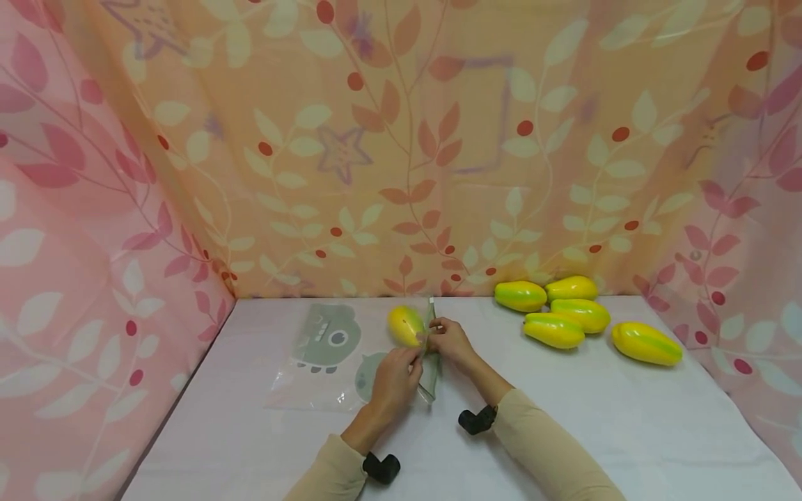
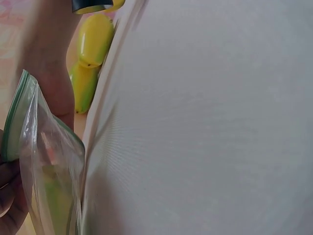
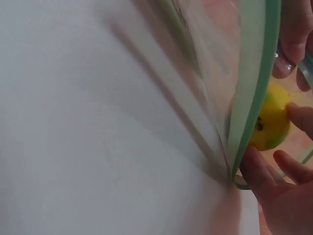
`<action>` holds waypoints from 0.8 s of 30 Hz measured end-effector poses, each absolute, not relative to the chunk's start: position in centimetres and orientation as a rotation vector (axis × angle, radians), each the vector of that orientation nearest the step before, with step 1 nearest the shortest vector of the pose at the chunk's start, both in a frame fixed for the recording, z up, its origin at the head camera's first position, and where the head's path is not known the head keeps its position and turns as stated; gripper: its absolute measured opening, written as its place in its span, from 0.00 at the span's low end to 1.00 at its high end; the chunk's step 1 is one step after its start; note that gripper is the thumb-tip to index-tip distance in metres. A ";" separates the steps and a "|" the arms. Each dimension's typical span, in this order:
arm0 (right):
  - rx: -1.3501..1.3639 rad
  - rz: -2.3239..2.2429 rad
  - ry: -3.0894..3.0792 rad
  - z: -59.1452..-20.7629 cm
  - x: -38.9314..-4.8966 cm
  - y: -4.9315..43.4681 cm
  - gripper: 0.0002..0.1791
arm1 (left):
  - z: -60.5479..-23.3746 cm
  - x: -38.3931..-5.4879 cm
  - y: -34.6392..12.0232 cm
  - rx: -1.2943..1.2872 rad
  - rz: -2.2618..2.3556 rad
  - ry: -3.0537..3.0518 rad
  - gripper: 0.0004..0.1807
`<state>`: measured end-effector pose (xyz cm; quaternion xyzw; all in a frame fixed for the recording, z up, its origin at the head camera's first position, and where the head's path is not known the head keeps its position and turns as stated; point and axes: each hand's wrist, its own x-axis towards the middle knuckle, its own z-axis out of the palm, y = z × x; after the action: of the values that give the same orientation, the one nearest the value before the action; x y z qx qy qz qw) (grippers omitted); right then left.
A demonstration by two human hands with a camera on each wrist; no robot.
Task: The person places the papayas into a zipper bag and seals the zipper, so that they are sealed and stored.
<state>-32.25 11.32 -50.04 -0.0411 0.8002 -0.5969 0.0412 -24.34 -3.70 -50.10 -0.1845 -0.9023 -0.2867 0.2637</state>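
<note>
A clear zip bag with a green cartoon print lies on the table, its green-edged mouth standing up and gaping toward the right. One yellow-green papaya is inside, close behind that mouth. My left hand pinches the near side of the bag's rim between thumb and fingers. My right hand reaches in at the mouth; in the right wrist view its fingertips are on both sides of the papaya's end. Part of the right hand is hidden behind the bag's rim in the left wrist view.
Several more papayas sit to the right: a cluster near the back edge and a single papaya farther right. A white cloth covers the table. Leaf-printed curtains hang behind it and at both sides.
</note>
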 end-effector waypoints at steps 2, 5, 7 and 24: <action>-0.078 -1.846 2.484 -50.2 -32.5 11.2 0.19 | -50.1 -24.3 -3.7 -0.505 -0.787 -2.441 0.06; 0.016 -1.843 2.522 -50.4 -32.9 10.9 0.21 | -50.1 -24.4 -3.7 -0.504 -0.803 -2.443 0.08; 0.027 -1.827 2.526 -50.4 -32.9 10.8 0.20 | -50.1 -24.4 -3.7 -0.500 -0.814 -2.448 0.08; -0.059 -1.701 2.497 -47.0 -31.9 16.5 0.19 | -49.7 -24.3 -3.9 -0.480 -0.910 -2.535 0.09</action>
<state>-31.92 16.50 -47.03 -0.0194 0.8248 -0.5619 0.0599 -24.33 -3.90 -49.67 -0.1718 -0.9076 -0.3259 0.2013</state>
